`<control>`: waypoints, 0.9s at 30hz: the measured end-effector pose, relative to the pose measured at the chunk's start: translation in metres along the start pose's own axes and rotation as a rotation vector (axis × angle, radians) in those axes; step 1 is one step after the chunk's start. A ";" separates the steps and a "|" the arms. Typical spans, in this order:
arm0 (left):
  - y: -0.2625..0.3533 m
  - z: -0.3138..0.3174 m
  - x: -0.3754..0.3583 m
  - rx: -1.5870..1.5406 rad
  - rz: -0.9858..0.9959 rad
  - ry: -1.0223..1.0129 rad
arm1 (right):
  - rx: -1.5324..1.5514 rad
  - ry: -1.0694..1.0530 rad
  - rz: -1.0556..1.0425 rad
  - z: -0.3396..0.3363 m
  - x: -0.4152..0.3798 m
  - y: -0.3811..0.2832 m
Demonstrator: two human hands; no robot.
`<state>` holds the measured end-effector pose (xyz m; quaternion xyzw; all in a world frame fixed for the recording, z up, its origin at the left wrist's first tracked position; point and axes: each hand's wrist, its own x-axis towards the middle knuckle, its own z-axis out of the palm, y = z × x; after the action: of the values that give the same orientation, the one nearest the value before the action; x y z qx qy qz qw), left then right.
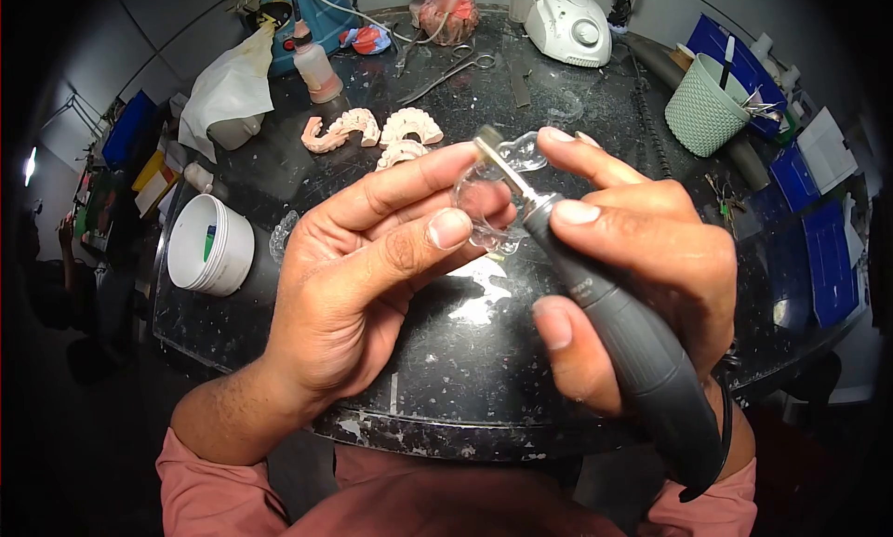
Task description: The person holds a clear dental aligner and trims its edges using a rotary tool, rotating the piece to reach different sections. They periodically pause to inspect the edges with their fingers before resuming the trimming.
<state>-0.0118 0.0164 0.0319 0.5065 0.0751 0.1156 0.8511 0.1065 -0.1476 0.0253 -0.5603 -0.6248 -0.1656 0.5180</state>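
My left hand (pixel 349 267) pinches a clear plastic dental aligner (pixel 525 154) between thumb and fingers, in front of my chest and above the black table. My right hand (pixel 651 244) is wrapped around a black rotary handpiece (pixel 633 337), whose cord hangs down by the wrist. The metal shank (pixel 508 172) of its bit points up and to the left, across the aligner, with the blurred tip close to my left index fingertip. Two right fingertips reach to the aligner's far right side. Beyond my left hand lie pale dental models (pixel 411 125) and a pinkish one (pixel 341 131).
At left stand a white tub (pixel 212 245) and, beside it, another clear aligner (pixel 282 237). Toward the back are a bottle (pixel 318 72), scissors (pixel 448 76) and a white control unit (pixel 569 27). A pale green basket (pixel 704 109) holds tools at the right.
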 end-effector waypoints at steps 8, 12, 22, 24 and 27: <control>-0.003 -0.005 0.003 -0.066 -0.007 -0.027 | -0.049 -0.037 0.013 -0.003 0.001 -0.003; -0.002 -0.002 0.001 -0.041 0.017 -0.020 | -0.066 -0.062 0.033 -0.004 0.002 -0.006; -0.003 0.000 0.001 0.146 0.189 0.003 | -0.057 -0.105 0.061 -0.009 0.004 -0.007; -0.002 -0.003 0.001 0.261 0.229 0.008 | -0.044 -0.123 0.053 -0.010 0.005 -0.008; -0.006 -0.004 0.002 0.300 0.331 0.004 | -0.056 -0.101 0.096 -0.010 0.005 -0.010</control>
<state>-0.0103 0.0172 0.0246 0.6325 0.0090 0.2422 0.7357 0.1033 -0.1560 0.0376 -0.6116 -0.6177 -0.1294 0.4771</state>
